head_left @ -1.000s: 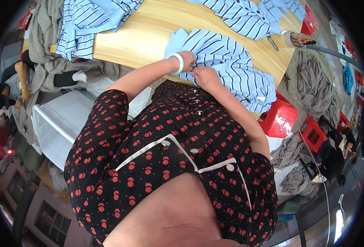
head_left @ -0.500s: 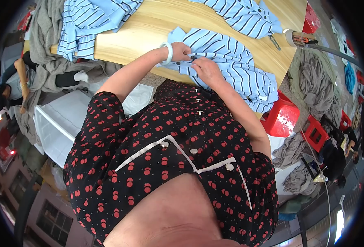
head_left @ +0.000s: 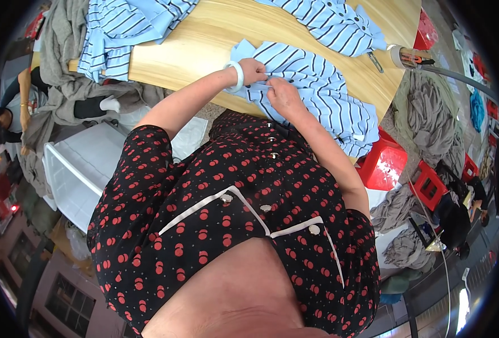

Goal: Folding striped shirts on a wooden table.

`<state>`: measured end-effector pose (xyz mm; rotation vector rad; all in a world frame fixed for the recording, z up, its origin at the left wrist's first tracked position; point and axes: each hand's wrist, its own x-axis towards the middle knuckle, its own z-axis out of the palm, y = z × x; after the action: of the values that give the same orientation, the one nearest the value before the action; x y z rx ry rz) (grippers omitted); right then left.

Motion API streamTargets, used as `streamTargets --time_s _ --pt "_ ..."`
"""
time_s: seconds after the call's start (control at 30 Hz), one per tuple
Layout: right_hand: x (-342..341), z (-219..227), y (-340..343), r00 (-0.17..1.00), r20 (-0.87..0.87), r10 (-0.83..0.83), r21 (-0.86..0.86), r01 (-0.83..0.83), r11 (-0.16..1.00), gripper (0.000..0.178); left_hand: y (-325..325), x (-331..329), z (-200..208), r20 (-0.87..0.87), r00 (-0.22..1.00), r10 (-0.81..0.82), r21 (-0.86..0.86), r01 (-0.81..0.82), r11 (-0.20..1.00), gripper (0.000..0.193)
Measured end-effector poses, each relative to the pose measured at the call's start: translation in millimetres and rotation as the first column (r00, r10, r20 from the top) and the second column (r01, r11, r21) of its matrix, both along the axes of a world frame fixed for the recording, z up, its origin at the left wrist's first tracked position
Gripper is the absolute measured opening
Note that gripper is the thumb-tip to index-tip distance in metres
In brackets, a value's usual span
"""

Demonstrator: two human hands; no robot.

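A light blue shirt (head_left: 329, 93) with dark and white stripes lies bunched at the table's near edge. Dark buttons run down its front, between my hands. My left hand (head_left: 253, 71), wearing a pale bangle (head_left: 237, 78) at the wrist, is closed in a pinch on the shirt front. Just to the right, my right hand (head_left: 286, 97) has its fingers curled and pressed together on the same cloth. A thin pale line shows at the right fingertips; I cannot tell whether it is thread or a small tool.
Other striped garments lie on the wooden table (head_left: 204, 42), at far left (head_left: 139, 31) and far right (head_left: 334, 25). A metal clip-like tool (head_left: 376, 62) and a container of pens (head_left: 405, 57) are at the right. Red stools (head_left: 382, 160) and a white bin (head_left: 80, 163) flank me; a person sits left.
Both hands have shifted slightly right along the shirt front, still close together. The shirt stays in nearly the same place.
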<state>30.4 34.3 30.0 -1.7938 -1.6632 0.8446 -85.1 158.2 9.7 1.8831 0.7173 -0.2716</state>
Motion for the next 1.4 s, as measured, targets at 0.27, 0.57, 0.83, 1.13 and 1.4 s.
streamTargets --time_s 0.27,0.57,0.83,1.13,1.4 --pt "-1 5 5 0.975 -0.077 -0.209 0.007 0.211 0.978 0.01 -10 1 1 -0.038 0.983 0.18 -0.131 -0.183 0.974 0.019" --pt "2 0 1 0.99 0.071 -0.122 0.156 0.11 0.982 0.012 -13 -1 3 -0.047 0.975 0.219 -0.193 -0.224 0.955 0.022" --pt "4 2 -1 0.984 0.175 -0.035 0.214 -0.003 0.977 0.013 -23 -2 23 -0.009 0.995 -0.104 0.214 0.104 0.971 0.024" --pt "4 4 6 0.965 0.261 0.004 0.196 -0.057 0.979 0.008 -43 -8 11 0.015 1.0 0.0 0.44 -0.007 0.898 0.02" --pt "3 1 6 0.963 0.268 0.03 0.157 -0.075 0.985 0.008 -49 -1 23 -0.108 0.994 0.026 0.524 0.035 0.851 0.015"
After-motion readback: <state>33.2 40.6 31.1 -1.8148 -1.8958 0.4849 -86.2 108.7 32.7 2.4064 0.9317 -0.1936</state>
